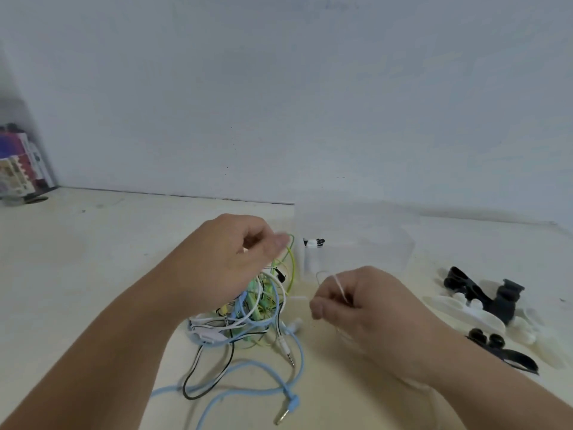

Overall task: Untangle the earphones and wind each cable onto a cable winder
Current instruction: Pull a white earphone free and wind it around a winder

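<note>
A tangle of earphone cables [248, 318] lies on the pale table: light blue, green, yellow-green, white and black-and-white strands, with jack plugs sticking out at the front. My left hand [235, 246] hovers over the top of the tangle, fingers pinched around a yellow-green cable [291, 262]. To the right of the pile, my right hand [356, 302] pinches a thin white cable [339, 288] that loops above its fingers. Black and white cable winders [483, 308] lie in a heap at the right.
A clear plastic box [356, 240] stands just behind the tangle and holds a wound black-and-white earphone [313, 243]. Colourful boxes [21, 162] stand at the far left against the wall. A white wall rises behind the table.
</note>
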